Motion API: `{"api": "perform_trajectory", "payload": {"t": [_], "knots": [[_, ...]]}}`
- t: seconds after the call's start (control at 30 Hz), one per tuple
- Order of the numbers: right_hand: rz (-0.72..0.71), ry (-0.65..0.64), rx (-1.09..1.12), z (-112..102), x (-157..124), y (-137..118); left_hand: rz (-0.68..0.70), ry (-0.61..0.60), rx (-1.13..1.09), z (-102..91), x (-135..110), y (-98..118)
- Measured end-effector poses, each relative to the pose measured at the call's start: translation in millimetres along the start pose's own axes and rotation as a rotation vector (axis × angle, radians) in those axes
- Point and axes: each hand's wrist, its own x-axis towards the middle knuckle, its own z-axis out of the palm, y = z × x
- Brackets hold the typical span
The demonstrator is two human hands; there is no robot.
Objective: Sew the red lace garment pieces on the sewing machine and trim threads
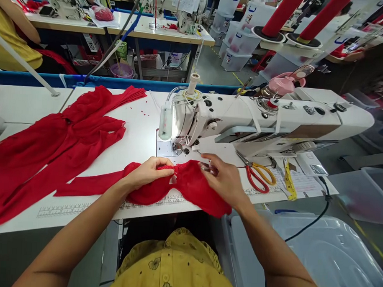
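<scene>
A red bra [202,183] lies across the table's front edge in front of me, its cups toward me and its band stretching left. My left hand [151,173] pinches the top edge near the middle of the bra, where a small pale patch shows between the cups. Over the right cup, my right hand [224,180] is closed around small metal thread snips [210,169], mostly hidden by the fingers. Just beyond the hands stands a white sewing machine [230,115], with its needle area [178,148] behind the bra.
More red garments [59,143] are heaped on the table at left. Scissors [258,175] with red and yellow handles and a yellow tape measure [290,180] lie at right. A printed ruler [63,210] runs along the front edge. A clear plastic bin [316,244] stands below right.
</scene>
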Motion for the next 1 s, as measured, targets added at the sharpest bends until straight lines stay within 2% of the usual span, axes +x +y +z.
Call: {"api": "perform_trajectory", "payload": {"t": [0.1, 0.23, 0.37, 0.63, 0.7, 0.87, 1.0], "knots": [[-0.074, -0.123, 0.262, 18, -9, -23, 0.027, 0.013, 0.024, 0.1, 1, -1], [-0.025, -0.197, 0.384, 31, -6, -40, 0.043, 0.031, 0.08, -1.1, 2, -4], [0.041, -0.254, 0.58, 35, 4, -38, 0.022, 0.048, 0.066, -0.8, 1, -6], [0.081, -0.384, 0.797, 34, 10, -28, -0.02, 0.01, -0.011, 2.6, -3, -1], [0.108, -0.417, 0.87, 36, 11, -27, 0.006, 0.008, -0.018, 2.4, -3, -2], [0.16, -0.443, 0.99, 41, 12, -25, 0.17, 0.022, 0.018, 2.9, 0, -4], [0.164, -0.413, 0.942, 43, 11, -27, 0.139, 0.005, -0.102, 6.6, 1, -4]]}}
